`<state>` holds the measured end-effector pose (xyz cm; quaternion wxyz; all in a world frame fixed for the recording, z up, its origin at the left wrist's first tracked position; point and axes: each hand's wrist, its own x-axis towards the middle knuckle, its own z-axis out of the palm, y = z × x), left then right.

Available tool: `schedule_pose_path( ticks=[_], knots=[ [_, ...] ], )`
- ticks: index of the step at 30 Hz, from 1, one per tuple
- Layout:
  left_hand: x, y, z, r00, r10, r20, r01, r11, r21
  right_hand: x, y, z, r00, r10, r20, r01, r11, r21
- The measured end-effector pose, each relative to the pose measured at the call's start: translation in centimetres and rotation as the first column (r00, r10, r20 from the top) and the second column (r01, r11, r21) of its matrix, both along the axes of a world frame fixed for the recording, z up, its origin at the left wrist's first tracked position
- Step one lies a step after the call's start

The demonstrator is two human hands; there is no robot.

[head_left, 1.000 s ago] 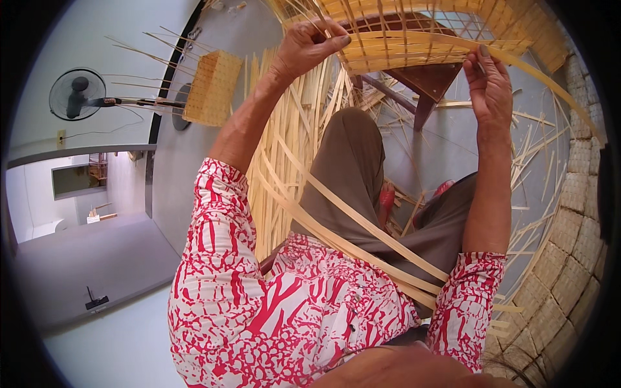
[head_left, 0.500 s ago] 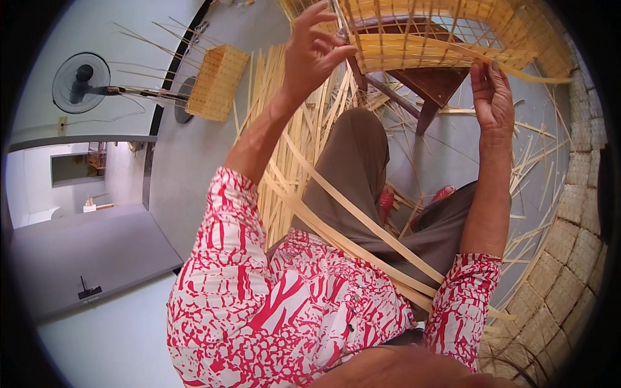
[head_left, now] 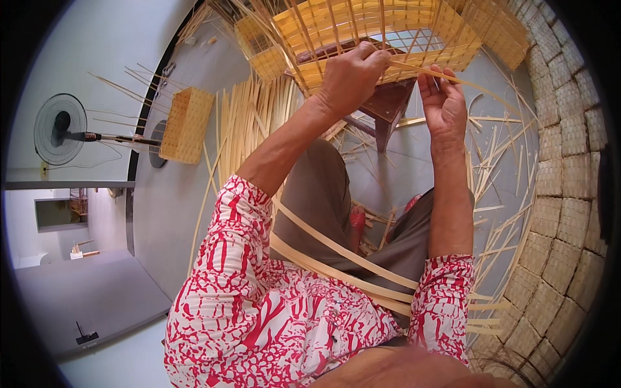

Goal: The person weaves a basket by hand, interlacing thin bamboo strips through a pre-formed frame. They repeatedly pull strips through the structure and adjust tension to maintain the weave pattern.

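A yellow woven bamboo basket (head_left: 317, 26) with unwoven upright stakes rests on a dark wooden stool (head_left: 390, 103) in front of my knees. My left hand (head_left: 352, 74) is closed at the basket's near side, its fingers pinching a thin bamboo strip (head_left: 488, 95). My right hand (head_left: 444, 107) holds the same strip farther right, between thumb and fingers, palm turned up. The strip's loose end curves away to the right, past my right hand. Where the strip meets the basket is partly hidden behind my left hand.
Loose bamboo strips (head_left: 349, 249) lie across my lap. A pile of strips (head_left: 236, 123) covers the floor at left, near another basket (head_left: 187, 126) and a standing fan (head_left: 61, 129). Stacked woven pieces (head_left: 563, 194) line the right side. Scraps (head_left: 495, 168) litter the floor.
My left hand, open beside the basket's left side before, has come across to the right and closed on the strip. My right hand still holds the strip. The view has shifted.
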<state>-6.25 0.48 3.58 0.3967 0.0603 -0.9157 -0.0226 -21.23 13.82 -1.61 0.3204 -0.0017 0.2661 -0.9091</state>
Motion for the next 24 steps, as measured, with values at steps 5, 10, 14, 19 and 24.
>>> schedule_pose_path(
  ticks=[5,10,14,19,24],
  knots=[
    [-0.2,0.0,0.8,0.979,-0.174,-0.108,0.194,0.956,0.219,-2.8,0.1,-1.9,0.89,0.411,-0.196,-0.455,0.828,-0.329],
    [0.7,-1.0,1.7,0.957,-0.281,-0.076,0.288,0.876,0.386,1.4,-0.3,5.5,0.681,0.337,-0.65,-0.337,0.933,0.13],
    [0.7,-1.5,1.2,0.943,-0.327,-0.068,0.317,0.813,0.488,2.1,0.4,6.9,0.553,0.355,-0.754,-0.264,0.933,0.246],
    [0.0,-1.7,0.8,0.931,-0.362,-0.044,0.332,0.794,0.509,1.1,0.2,4.8,0.645,0.254,-0.721,-0.05,0.955,0.292],
    [-2.5,-1.4,-0.9,0.99,-0.093,-0.104,0.137,0.798,0.588,3.3,0.3,3.7,0.974,0.091,-0.207,-0.093,0.996,-0.001]
  ],
)
